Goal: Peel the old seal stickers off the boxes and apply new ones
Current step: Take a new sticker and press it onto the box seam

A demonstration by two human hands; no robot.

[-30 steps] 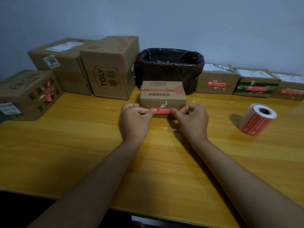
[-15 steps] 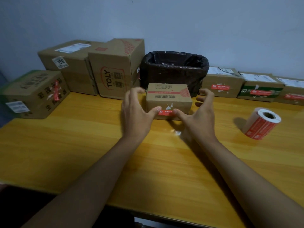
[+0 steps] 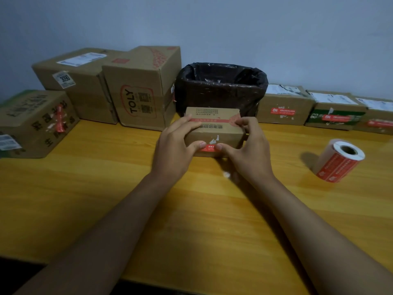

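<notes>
A small brown box (image 3: pixel 214 133) stands on the wooden table (image 3: pixel 106 199) in front of the bin. A red seal sticker (image 3: pixel 209 148) runs along its front lower edge. My left hand (image 3: pixel 174 150) grips the box's left side, fingers over the top and thumb on the sticker's left end. My right hand (image 3: pixel 248 150) grips the right side, thumb on the sticker's right end, fingers curled over the top corner. A roll of red seal stickers (image 3: pixel 338 160) lies to the right.
A black-lined bin (image 3: pixel 221 88) stands behind the box. Large cartons (image 3: pixel 140 88) line the back left, one more (image 3: pixel 36 122) at the far left. Three small boxes with red stickers (image 3: pixel 285 107) sit along the back right. A small white scrap (image 3: pixel 227 174) lies under my right wrist.
My hands went from pinching the sticker's ends against the box front to spreading open and then closing round both sides of the box, thumbs staying on the sticker.
</notes>
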